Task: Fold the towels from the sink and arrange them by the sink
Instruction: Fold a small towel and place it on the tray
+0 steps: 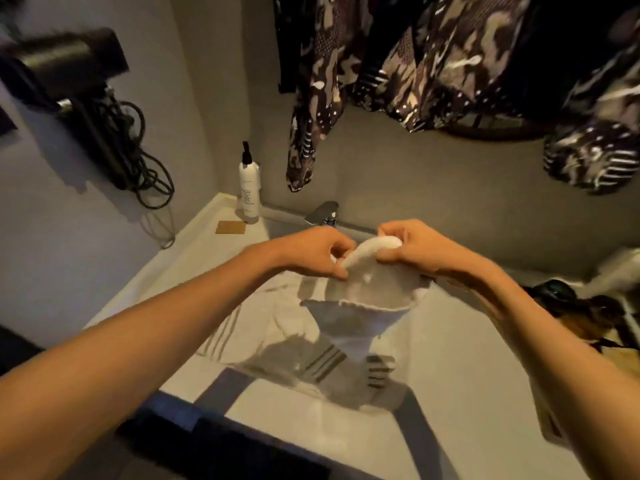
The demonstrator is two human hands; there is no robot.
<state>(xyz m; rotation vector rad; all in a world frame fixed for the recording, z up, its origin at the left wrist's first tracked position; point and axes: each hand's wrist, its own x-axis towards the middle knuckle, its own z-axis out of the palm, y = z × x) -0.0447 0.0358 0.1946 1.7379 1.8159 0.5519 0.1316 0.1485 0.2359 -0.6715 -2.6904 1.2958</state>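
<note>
Over sink (194,268): both hands grip soft towel (372,289).

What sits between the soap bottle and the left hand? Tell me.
In the head view, a small tan card lies flat on the white counter between the bottle and the left hand; otherwise that stretch is bare.

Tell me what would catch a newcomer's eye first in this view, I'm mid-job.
First the two hands, left hand and right hand, held up in the middle, pinching the top edge of a white towel over the sink. Below it lie more striped towels in a heap. A patterned curtain hangs along the top, and a white pump bottle stands at the back left corner.
</note>
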